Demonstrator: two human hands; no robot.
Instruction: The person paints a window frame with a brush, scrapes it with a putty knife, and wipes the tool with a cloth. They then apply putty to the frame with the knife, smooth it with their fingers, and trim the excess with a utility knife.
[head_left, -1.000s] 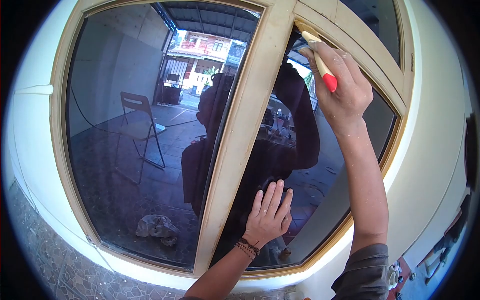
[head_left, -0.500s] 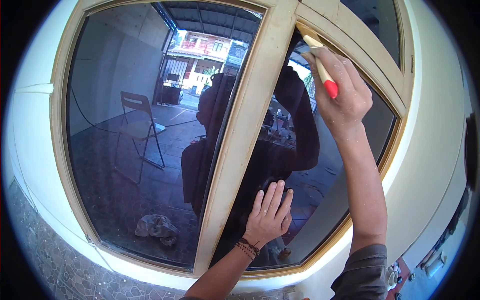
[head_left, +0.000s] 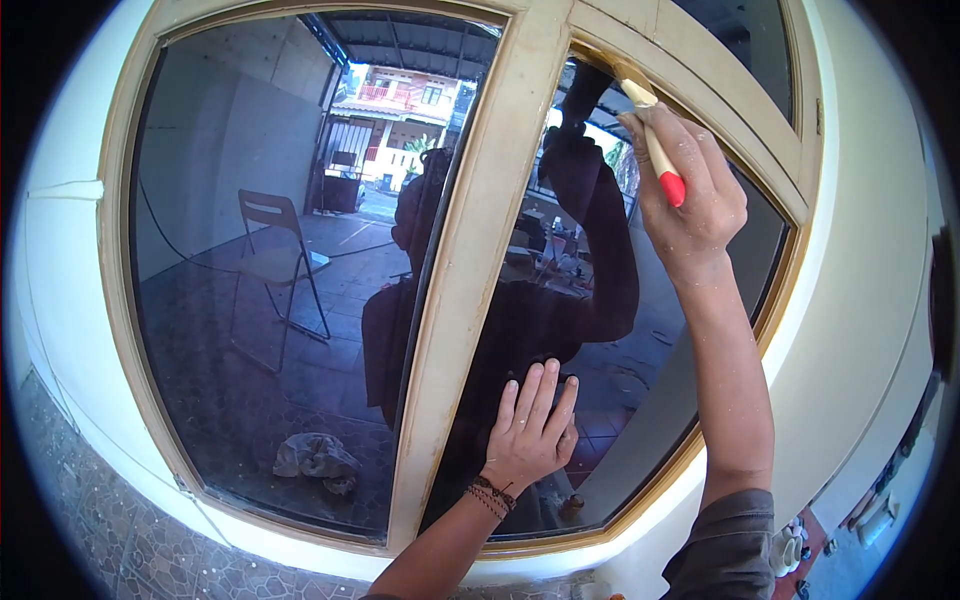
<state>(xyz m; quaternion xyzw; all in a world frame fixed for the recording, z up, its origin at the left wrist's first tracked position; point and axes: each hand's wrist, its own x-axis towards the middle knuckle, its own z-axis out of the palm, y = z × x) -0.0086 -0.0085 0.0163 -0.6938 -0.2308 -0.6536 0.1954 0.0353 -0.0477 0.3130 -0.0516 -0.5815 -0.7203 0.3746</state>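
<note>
R hand (head_left: 690, 200) raised high, fingers wrapped tight round paintbrush (head_left: 655, 140): pale wooden handle w/ red tip, red end pointing down-right past the knuckles. Bristle end up-left, touching underside of the upper frame rail (head_left: 700, 90) near top corner of the R glass pane (head_left: 610, 330). Bristles mostly hidden by the rail edge, so paint load can't be told. Skin of hand and forearm speckled w/ pale flecks.

L hand (head_left: 530, 430) lower down, flat on R pane, fingers spread and pointing up, palm pressed to glass just beside the centre mullion (head_left: 470, 270). Holding nothing. Beaded bracelet (head_left: 492, 493) on that wrist.

Window frame pale cream wood, w/ worn darker edging round both panes. L glass pane (head_left: 260, 250) dark and reflective: shows folding chair (head_left: 272, 262), crumpled rag (head_left: 315, 455) on tiled floor, a building w/ red roof far off, and dark reflection of the person. White wall (head_left: 870, 300) around the frame; stone-pattern tiles (head_left: 110, 540) below at L.
</note>
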